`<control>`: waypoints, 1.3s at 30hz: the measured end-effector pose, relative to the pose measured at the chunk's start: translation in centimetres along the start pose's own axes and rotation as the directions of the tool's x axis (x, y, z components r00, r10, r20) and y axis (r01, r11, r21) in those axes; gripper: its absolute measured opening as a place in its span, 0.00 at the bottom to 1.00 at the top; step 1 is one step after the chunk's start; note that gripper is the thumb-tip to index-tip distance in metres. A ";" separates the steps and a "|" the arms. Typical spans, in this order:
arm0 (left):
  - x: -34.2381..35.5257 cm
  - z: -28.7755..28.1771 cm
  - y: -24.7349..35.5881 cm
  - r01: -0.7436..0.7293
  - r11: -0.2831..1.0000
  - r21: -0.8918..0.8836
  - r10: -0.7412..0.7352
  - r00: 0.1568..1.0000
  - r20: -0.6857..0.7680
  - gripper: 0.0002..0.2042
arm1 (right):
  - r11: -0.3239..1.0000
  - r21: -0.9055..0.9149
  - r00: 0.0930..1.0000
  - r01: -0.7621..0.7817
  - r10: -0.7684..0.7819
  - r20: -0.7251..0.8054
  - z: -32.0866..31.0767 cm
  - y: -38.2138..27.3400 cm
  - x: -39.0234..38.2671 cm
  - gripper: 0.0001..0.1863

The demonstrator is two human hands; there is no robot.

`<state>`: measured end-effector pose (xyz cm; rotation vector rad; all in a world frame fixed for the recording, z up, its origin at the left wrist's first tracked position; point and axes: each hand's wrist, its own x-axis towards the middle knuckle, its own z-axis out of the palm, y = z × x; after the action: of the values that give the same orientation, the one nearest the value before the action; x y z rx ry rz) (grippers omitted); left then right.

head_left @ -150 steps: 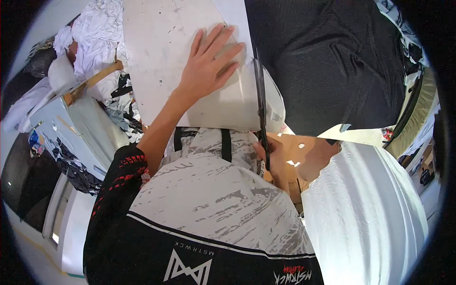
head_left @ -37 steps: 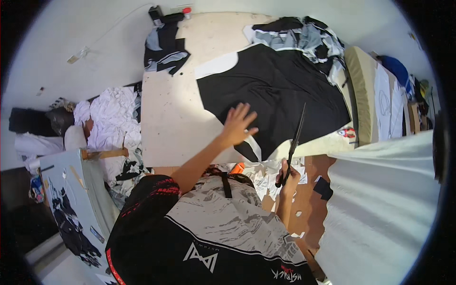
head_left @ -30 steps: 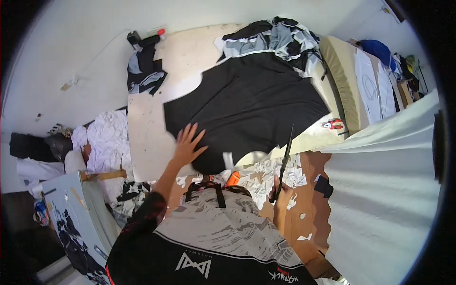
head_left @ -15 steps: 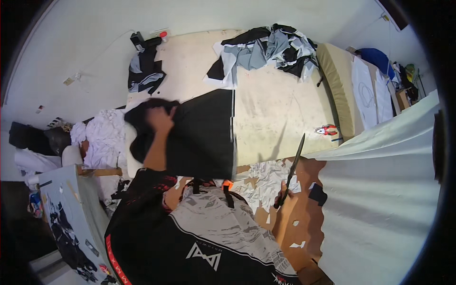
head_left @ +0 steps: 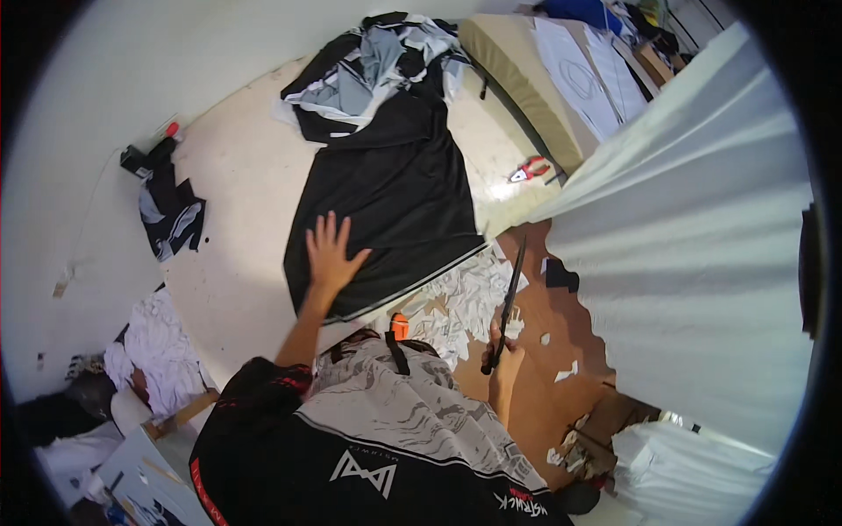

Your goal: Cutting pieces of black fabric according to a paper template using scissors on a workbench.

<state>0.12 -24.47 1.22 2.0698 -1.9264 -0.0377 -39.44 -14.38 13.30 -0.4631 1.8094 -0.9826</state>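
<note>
Two hands were recorded: the left hand and the right hand. The left lay palm down with fingers spread on the lower left part of a black cloth, grasping nothing. The right was closed around the handle end of long black scissors, right of centre in the frame, the blades pointing upward and appearing together. Their tip stood just to the right of the cloth's lower right corner, apart from it in the picture.

The black cloth occupied the upper centre of the frame, spread on a pale surface. A thin pale line ran along its lower edge, and some creases were noted. Its upper end met a heap of black, grey and white fabric.

Red-handled pliers lay to the right of the cloth, near a tan cushion. A smaller bundle of dark and grey fabric lay at the left side of the surface. Below the cloth's lower edge, white scraps covered part of the brown floor, beside an orange object of undetermined kind. A white curtain hung at the right.
</note>
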 end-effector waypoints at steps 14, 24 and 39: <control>-6.2 -8.3 -21.5 0.393 0.911 0.128 -0.340 0.889 -0.308 0.38 | 0.763 -0.200 0.737 0.615 -0.466 0.489 20.7 -2.3 5.5 0.18; -14.6 -11.0 -18.9 0.404 0.883 0.239 -0.405 0.913 -0.047 0.46 | 0.229 -0.352 0.415 0.908 -0.615 0.670 44.8 -3.3 14.9 0.26; -19.8 -8.5 -15.1 0.448 0.875 0.182 -0.456 0.890 0.003 0.42 | 0.176 -0.591 0.566 0.787 -0.588 0.578 21.1 0.5 18.0 0.41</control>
<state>14.83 -2.68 1.86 2.6206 -1.4672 -0.0192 -28.49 -35.17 -1.52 -2.1162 1.7180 -0.4809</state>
